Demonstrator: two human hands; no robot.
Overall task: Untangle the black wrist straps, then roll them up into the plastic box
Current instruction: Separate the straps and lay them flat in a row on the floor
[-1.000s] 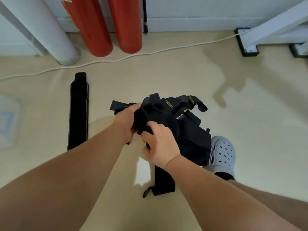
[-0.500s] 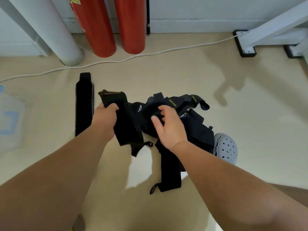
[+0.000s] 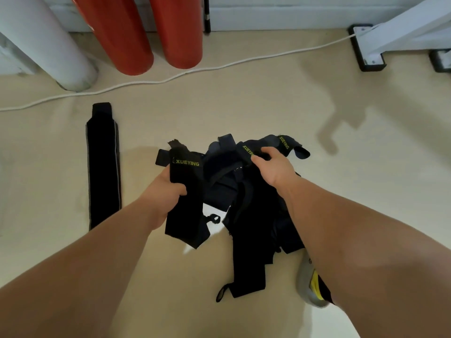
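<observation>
A tangled heap of black wrist straps (image 3: 246, 215) with yellow-green lettering lies on the beige floor in the middle. My left hand (image 3: 166, 191) grips one strap (image 3: 186, 191) lifted partly out of the heap, its label end pointing up. My right hand (image 3: 271, 167) holds the top of the heap near a labelled strap end. A single strap (image 3: 103, 167) lies flat and straight on the floor to the left. The plastic box is out of view.
Two red cylinders (image 3: 146, 32) and a white pillar (image 3: 46, 40) stand at the back. A white cable (image 3: 195, 69) runs across the floor. A white frame foot (image 3: 371, 47) sits at the back right. A grey shoe (image 3: 310, 286) is under my right forearm.
My left hand has pulled one strap up and leftward out of the heap. My right hand moved up onto the top of the heap. The camera shifted, so the plastic box left the view.
</observation>
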